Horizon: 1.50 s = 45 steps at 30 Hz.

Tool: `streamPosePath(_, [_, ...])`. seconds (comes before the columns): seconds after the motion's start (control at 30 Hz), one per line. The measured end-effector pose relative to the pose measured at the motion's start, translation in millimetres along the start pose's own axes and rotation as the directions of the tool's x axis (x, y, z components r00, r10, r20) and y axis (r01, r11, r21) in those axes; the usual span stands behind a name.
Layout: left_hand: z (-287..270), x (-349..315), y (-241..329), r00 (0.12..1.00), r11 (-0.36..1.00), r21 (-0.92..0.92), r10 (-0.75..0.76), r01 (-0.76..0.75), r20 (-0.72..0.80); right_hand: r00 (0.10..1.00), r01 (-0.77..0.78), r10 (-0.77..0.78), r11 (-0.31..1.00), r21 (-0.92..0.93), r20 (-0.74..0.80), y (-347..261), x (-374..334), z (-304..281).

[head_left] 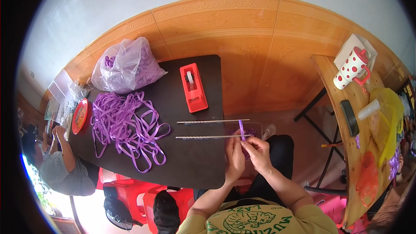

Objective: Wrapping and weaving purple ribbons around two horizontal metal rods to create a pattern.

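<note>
Two thin metal rods (212, 137) lie side by side, sticking out past the right edge of the dark table. A short purple ribbon (241, 125) spans both rods near their free ends. My left hand (235, 158) is closed just below the nearer rod, its fingertips at the ribbon. Close beside it, my right hand (258, 152) pinches the ribbon's lower part between thumb and fingers. A large tangled heap of purple ribbon loops (123, 123) covers the table's left part.
The dark table (190, 160) also bears a red tape dispenser (193, 87) and a plastic bag of purple ribbon (128, 67). At right stands a wooden table (327, 71) with a dotted tumbler (352, 68) and a phone (349, 118). Another person (65, 169) sits at far left.
</note>
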State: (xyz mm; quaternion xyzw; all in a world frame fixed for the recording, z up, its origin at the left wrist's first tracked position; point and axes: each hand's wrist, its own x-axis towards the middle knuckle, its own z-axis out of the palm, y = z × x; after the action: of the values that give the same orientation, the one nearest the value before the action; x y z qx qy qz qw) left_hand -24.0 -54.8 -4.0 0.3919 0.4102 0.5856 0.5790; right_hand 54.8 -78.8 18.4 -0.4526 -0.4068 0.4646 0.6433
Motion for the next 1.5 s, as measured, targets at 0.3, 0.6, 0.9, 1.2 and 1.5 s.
streamPosePath(0.3, [12,26,6,0.99,0.916,-0.378,-0.117,0.138,0.079,1.0,-0.024,0.024,1.0,-0.014,0.017,-3,6,-2])
streamPosePath(0.6, [14,24,0,0.995,0.867,-0.495,-0.09,0.058,-0.041,0.999,0.041,-0.041,0.999,0.011,0.008,-9,16,13])
streamPosePath(0.9, [8,14,12,0.996,0.902,-0.421,-0.092,0.091,0.018,0.994,0.112,-0.111,0.979,-0.171,0.013,-4,4,14])
streamPosePath(1.2, [4,4,17,0.989,0.883,-0.447,-0.139,0.145,0.046,0.994,0.105,-0.112,0.967,-0.231,-0.019,-2,-5,13])
streamPosePath(1.5, [-6,-8,6,0.982,0.897,-0.402,-0.184,0.183,0.036,0.998,-0.022,0.015,0.993,-0.112,-0.064,8,-20,13])
